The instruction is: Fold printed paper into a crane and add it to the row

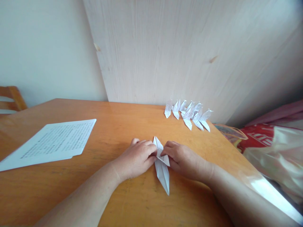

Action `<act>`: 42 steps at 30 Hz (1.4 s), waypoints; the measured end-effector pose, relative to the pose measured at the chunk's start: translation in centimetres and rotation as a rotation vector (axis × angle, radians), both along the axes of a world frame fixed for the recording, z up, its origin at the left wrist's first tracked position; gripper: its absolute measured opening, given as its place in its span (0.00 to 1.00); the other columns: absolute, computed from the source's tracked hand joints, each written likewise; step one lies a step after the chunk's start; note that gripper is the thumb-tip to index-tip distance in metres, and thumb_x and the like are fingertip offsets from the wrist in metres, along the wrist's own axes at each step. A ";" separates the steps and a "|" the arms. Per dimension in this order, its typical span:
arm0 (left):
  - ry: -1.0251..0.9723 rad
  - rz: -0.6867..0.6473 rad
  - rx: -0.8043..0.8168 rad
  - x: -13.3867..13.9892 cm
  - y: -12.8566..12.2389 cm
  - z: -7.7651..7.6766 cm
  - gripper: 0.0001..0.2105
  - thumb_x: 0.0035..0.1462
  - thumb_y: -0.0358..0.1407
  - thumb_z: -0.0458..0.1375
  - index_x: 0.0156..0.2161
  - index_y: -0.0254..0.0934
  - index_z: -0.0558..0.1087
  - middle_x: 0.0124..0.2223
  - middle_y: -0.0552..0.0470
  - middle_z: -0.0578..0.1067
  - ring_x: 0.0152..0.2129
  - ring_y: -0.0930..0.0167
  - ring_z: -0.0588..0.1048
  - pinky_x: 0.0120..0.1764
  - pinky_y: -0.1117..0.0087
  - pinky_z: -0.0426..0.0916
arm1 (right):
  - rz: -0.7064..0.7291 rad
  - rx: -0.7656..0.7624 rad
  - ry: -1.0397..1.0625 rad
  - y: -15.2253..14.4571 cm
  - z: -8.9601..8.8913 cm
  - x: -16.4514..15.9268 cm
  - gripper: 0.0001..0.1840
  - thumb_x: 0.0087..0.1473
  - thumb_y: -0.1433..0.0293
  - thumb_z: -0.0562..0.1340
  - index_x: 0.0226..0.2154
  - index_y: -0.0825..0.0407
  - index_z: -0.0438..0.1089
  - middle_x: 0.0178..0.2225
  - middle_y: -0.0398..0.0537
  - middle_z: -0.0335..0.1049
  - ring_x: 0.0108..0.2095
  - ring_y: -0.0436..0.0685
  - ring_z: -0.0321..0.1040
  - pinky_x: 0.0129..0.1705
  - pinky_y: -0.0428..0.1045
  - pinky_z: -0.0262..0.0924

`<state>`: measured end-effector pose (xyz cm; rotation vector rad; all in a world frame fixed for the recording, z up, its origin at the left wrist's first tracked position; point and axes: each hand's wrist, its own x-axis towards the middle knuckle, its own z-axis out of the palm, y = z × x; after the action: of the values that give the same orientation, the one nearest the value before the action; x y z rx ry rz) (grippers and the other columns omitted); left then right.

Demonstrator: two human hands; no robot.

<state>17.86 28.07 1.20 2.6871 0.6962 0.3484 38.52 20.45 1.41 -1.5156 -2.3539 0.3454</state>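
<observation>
A folded piece of white paper [163, 175] lies on the wooden table in front of me, with one long point toward me and another pointing away. My left hand [139, 156] pinches its left edge near the middle, thumb and fingers closed on it. From the other side my right hand [181, 157] grips the paper's middle, where a small flap is folded across. The fingertips of both hands partly hide the creases there. Beyond my right hand, several folded paper cranes [188, 117] stand grouped near the back edge of the table.
A stack of printed paper sheets [59, 138] lies at the left on the table [113, 126]. Pale wood panelling [153, 56] rises behind the table. A chair [13, 97] stands at the far left. Red and white bags [258, 138] sit beyond the right edge.
</observation>
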 end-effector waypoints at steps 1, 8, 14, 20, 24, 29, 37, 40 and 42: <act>0.001 0.003 0.003 0.0 0.0 0.0 0.06 0.64 0.31 0.52 0.36 0.41 0.71 0.39 0.55 0.74 0.42 0.67 0.72 0.44 0.63 0.56 | -0.005 -0.004 0.010 0.1 0.0 0.0 0.10 0.60 0.76 0.57 0.38 0.52 0.74 0.37 0.49 0.69 0.36 0.54 0.66 0.39 0.47 0.59; 0.019 0.036 0.007 0.0 0.3 -0.4 0.07 0.63 0.32 0.52 0.36 0.41 0.72 0.39 0.54 0.74 0.41 0.67 0.72 0.44 0.63 0.58 | -0.028 -0.016 0.057 0.6 -0.4 0.2 0.10 0.61 0.73 0.57 0.33 0.53 0.73 0.34 0.47 0.69 0.34 0.52 0.66 0.37 0.47 0.58; 0.021 0.066 -0.008 0.3 0.5 -0.7 0.07 0.62 0.33 0.53 0.32 0.39 0.71 0.37 0.54 0.73 0.38 0.68 0.72 0.42 0.64 0.59 | -0.089 -0.038 0.113 1.0 -1.0 0.3 0.09 0.61 0.69 0.59 0.29 0.53 0.69 0.32 0.45 0.67 0.31 0.51 0.64 0.35 0.46 0.56; -0.006 0.123 -0.088 0.4 0.7 -0.6 0.07 0.58 0.32 0.52 0.28 0.38 0.68 0.34 0.54 0.73 0.34 0.68 0.72 0.37 0.67 0.62 | -0.211 -0.097 0.151 1.7 -2.1 0.3 0.10 0.60 0.66 0.60 0.28 0.53 0.68 0.31 0.45 0.68 0.30 0.51 0.64 0.33 0.46 0.54; -0.024 0.142 -0.239 0.2 0.8 -0.2 0.08 0.53 0.28 0.51 0.33 0.40 0.71 0.38 0.52 0.76 0.37 0.66 0.74 0.37 0.68 0.66 | -0.238 -0.153 0.175 2.0 -2.3 0.2 0.09 0.59 0.67 0.59 0.28 0.52 0.68 0.29 0.43 0.70 0.29 0.51 0.65 0.30 0.46 0.52; -0.088 0.169 -0.363 -0.1 0.8 -0.3 0.15 0.50 0.26 0.51 0.41 0.44 0.71 0.42 0.55 0.78 0.39 0.66 0.75 0.39 0.68 0.68 | -0.272 -0.172 0.183 2.1 -2.0 -0.1 0.08 0.57 0.68 0.58 0.28 0.51 0.68 0.27 0.41 0.70 0.27 0.50 0.63 0.27 0.46 0.50; -0.154 0.223 -0.370 0.4 0.7 -1.3 0.09 0.55 0.40 0.60 0.41 0.43 0.69 0.41 0.53 0.79 0.38 0.65 0.77 0.37 0.67 0.70 | -0.315 -0.167 0.160 2.0 -1.5 -0.5 0.10 0.56 0.67 0.59 0.24 0.52 0.64 0.23 0.40 0.67 0.23 0.49 0.58 0.25 0.46 0.46; -0.166 0.256 -0.355 0.7 0.8 -1.8 0.08 0.56 0.40 0.60 0.41 0.42 0.69 0.40 0.52 0.79 0.37 0.65 0.77 0.36 0.67 0.70 | -0.336 -0.181 0.149 2.1 -1.4 -0.5 0.11 0.56 0.66 0.60 0.25 0.52 0.65 0.23 0.41 0.67 0.23 0.49 0.58 0.24 0.46 0.46; -0.165 0.267 -0.347 0.8 0.8 -2.1 0.08 0.56 0.39 0.60 0.40 0.42 0.68 0.40 0.52 0.79 0.36 0.65 0.77 0.35 0.67 0.69 | -0.354 -0.183 0.136 2.2 -1.5 -0.5 0.11 0.56 0.65 0.61 0.25 0.52 0.65 0.24 0.42 0.67 0.24 0.49 0.59 0.24 0.46 0.46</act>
<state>18.69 28.88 -0.86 2.2165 0.9681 0.4629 38.07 22.61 -0.07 -1.8872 -1.9463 0.5661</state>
